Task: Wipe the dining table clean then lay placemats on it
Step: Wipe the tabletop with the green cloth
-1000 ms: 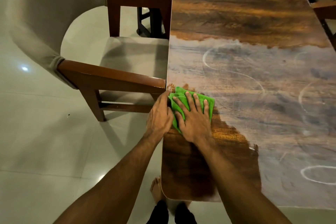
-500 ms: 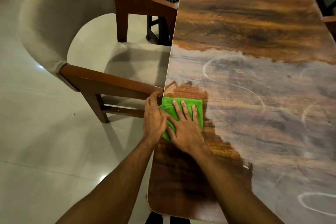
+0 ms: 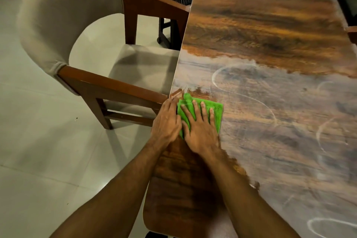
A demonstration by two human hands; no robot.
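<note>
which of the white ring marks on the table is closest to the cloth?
The large curved white ring just beyond the green microfibre cloth on the dusty wooden table. The other arcs lie farther right and at the near right corner.

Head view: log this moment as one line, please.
phase: wiping | right hand flat on green cloth | left hand at table edge | dusty film remains | placemats: none seen

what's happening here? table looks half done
A person is wiping the table with a green cloth. The right hand presses flat on the cloth near the table's left edge; the left hand rests beside it at that edge. The near corner and far end show bare wood, but a wide dusty band with white ring marks still crosses the middle. No placemats in view. A chair stands alongside.
</note>
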